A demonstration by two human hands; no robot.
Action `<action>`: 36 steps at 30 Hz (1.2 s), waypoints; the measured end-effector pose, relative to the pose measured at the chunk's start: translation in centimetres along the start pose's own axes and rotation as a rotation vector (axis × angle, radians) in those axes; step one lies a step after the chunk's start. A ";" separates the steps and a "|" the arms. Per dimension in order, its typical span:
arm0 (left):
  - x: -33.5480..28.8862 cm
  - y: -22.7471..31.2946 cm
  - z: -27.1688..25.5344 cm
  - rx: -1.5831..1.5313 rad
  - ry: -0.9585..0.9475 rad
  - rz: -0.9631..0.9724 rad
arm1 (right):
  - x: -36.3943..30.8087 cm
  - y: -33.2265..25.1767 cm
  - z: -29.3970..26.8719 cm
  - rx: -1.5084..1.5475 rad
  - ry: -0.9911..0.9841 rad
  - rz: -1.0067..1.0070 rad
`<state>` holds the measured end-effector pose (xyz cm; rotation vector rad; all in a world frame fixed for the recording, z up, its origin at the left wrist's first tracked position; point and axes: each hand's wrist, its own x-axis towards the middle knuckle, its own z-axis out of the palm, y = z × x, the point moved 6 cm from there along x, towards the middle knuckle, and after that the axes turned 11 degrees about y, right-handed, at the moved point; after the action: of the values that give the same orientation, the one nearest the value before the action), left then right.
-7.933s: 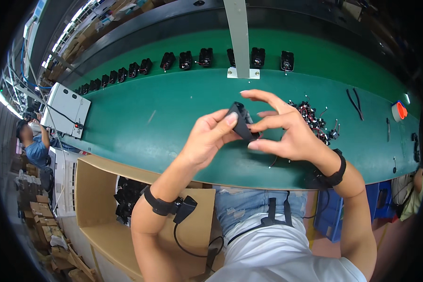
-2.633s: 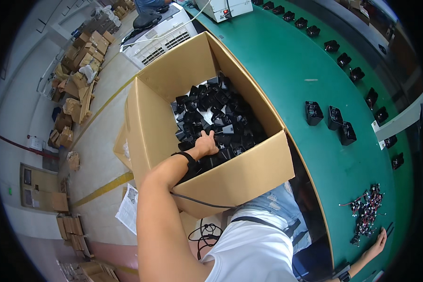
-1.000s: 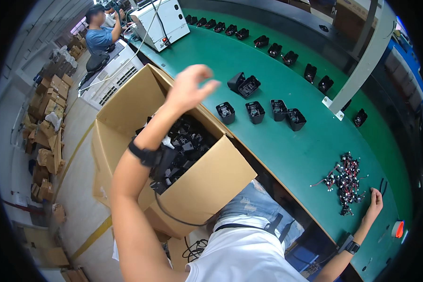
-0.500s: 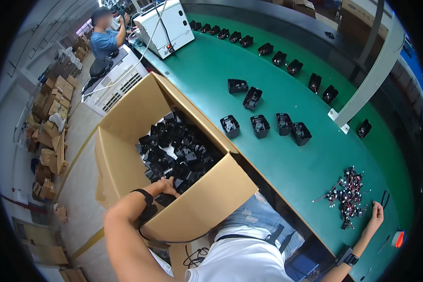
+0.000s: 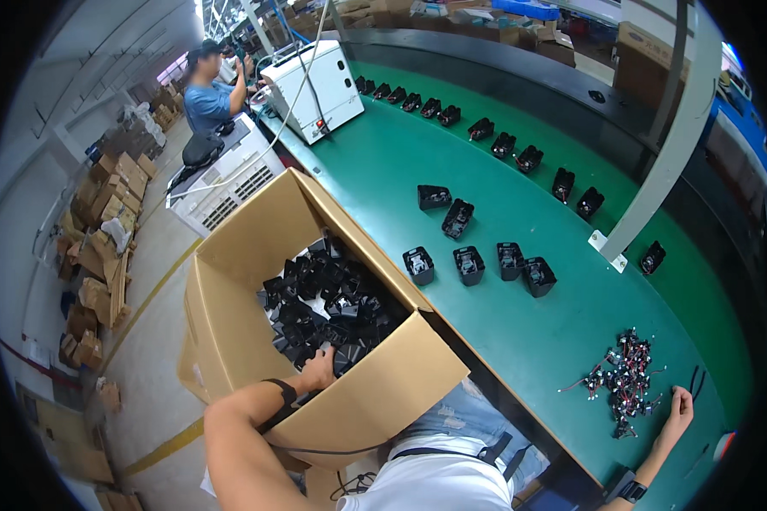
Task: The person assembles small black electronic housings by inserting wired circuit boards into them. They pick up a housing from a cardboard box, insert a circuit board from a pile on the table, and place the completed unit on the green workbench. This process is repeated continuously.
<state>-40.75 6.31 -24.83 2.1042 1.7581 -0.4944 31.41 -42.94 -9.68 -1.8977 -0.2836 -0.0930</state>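
Observation:
My left hand (image 5: 319, 370) reaches down into a large cardboard box (image 5: 400, 375), among a heap of black plastic housings (image 5: 302, 319). One fingertip shows against the housings; the other fingers are mostly hidden, so its grip cannot be told. On the green bench, my right hand (image 5: 679, 410) rests with loosely bent fingers and nothing visible in it. Beside it lies a tangled pile of small parts with red and black wires (image 5: 626, 379). Thin black strips (image 5: 697, 383) lie just past its fingertips. Several open black housings (image 5: 469, 266) stand farther up the bench (image 5: 503, 332).
A row of black housings with wires (image 5: 503, 145) lines the bench's far side. A pale metal post (image 5: 656, 162) rises from the bench. At the far left end stands a white machine (image 5: 315, 89), with a person in blue (image 5: 209, 102) beyond. Cardboard boxes (image 5: 102, 247) line the floor's left side.
The view has tilted, so the whole scene sits lower in the picture. My left hand stays in the box, its wrist slightly turned. My right hand stays by the wired parts.

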 end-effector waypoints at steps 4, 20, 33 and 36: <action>1.7 0.5 1.2 -0.065 0.180 0.126 | -0.2 -0.7 -0.5 -0.048 0.015 -0.073; 8.8 -3.3 0.3 -0.118 -0.261 -0.134 | -0.5 -2.2 0.7 0.050 0.072 -0.011; 5.1 3.5 -15.2 -0.454 -0.124 0.038 | -0.6 -2.1 0.3 0.065 0.064 -0.061; -1.8 8.0 -25.1 -0.467 0.074 0.173 | -0.3 -1.7 0.8 0.061 0.045 -0.060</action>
<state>-32.18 15.45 -1.61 1.9271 1.5261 0.0433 30.64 -41.69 -8.44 -1.8242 -0.3093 -0.1651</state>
